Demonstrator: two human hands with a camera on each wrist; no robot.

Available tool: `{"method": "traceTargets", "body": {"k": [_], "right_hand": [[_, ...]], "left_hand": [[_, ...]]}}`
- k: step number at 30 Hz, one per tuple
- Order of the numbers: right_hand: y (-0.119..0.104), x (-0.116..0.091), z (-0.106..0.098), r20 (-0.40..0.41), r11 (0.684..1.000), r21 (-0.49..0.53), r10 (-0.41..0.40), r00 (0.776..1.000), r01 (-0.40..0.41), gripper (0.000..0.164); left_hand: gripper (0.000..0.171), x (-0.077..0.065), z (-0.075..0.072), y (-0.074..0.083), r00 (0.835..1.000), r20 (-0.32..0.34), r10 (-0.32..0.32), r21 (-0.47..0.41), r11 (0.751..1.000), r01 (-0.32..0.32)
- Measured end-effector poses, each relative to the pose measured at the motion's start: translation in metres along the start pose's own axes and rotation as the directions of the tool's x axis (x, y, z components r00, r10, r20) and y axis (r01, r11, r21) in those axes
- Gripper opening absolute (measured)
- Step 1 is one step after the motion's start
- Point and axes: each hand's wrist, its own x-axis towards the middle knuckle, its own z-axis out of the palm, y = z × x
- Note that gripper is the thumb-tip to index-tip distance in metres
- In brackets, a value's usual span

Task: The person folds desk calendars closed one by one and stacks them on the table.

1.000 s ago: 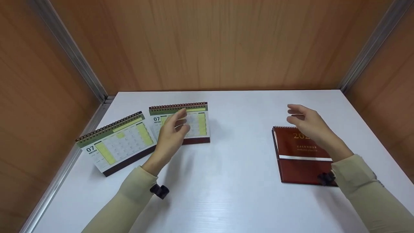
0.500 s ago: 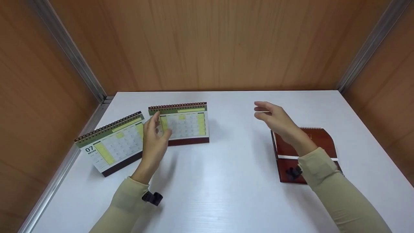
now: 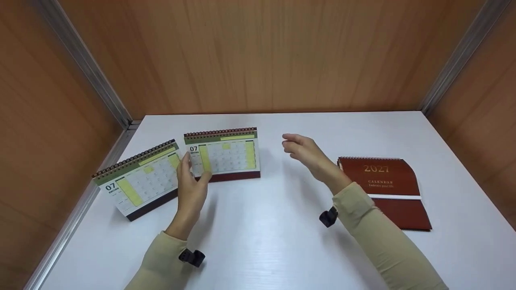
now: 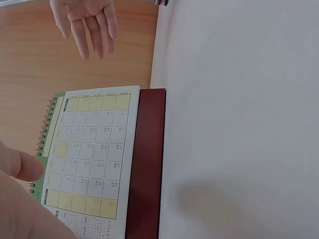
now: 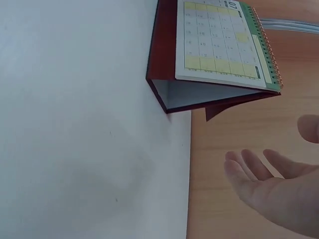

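Note:
A desk calendar (image 3: pixel 226 159) with a spiral top and a page marked 07 stands at the back, left of centre. My left hand (image 3: pixel 191 197) is in front of its lower left corner, overlapping it in the head view, with thumb and fingers spread apart. To the calendar's right my right hand (image 3: pixel 308 157) hovers with loosely bent fingers and holds nothing. In the right wrist view, the calendar's open side (image 5: pixel 214 92) shows its tent-shaped stand, with the right hand (image 5: pixel 279 189) apart from it.
A second 07 calendar (image 3: pixel 145 179) stands angled at the left. A dark red calendar (image 3: pixel 377 177) marked 2027 lies at the right, partly behind the right forearm. Wooden panels (image 3: pixel 274 56) enclose the back and sides of the white table (image 3: pixel 258 241).
My right hand has moved left from over the red calendar to near the middle calendar. My left hand has shifted left and down to that calendar's left side.

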Motion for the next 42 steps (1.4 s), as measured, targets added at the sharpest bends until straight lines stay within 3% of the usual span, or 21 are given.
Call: {"method": "traceTargets", "body": {"k": [5,14,18,25,33,37,42], "right_hand": [[0.0,0.013,0.02,-0.006,0.998,0.045,0.051,0.999,-0.05,0.056],[-0.011,0.042,0.051,0.021,0.975,0.18,0.126,0.992,-0.127,0.064],[-0.013,0.048,0.058,0.055,0.97,0.204,0.124,0.991,-0.132,0.068],[-0.009,0.057,0.065,0.054,0.954,0.262,0.134,0.99,-0.144,0.07],[-0.006,0.064,0.06,0.05,0.925,0.31,0.214,0.976,-0.219,0.066],[-0.006,0.067,0.057,0.037,0.903,0.355,0.243,0.969,-0.24,0.062],[-0.012,0.067,0.056,0.026,0.9,0.372,0.234,0.972,-0.227,0.056]], "left_hand": [[0.09,-0.001,0.006,-0.008,1.0,0.003,-0.03,-0.002,1.0,0.03],[0.092,-0.004,0.009,-0.014,0.999,-0.038,-0.003,0.002,1.0,0.003],[0.093,-0.005,0.01,-0.017,0.999,-0.048,0.006,0.002,1.0,-0.006],[0.097,-0.008,0.014,-0.017,0.996,-0.088,-0.001,-0.03,1.0,-0.001],[0.097,-0.009,0.021,-0.018,0.994,-0.109,-0.003,-0.023,1.0,0.0],[0.096,-0.009,0.021,-0.017,0.995,-0.096,-0.023,-0.033,0.999,0.02],[0.096,-0.009,0.019,-0.014,0.997,-0.061,-0.052,-0.052,0.997,0.049]]}}
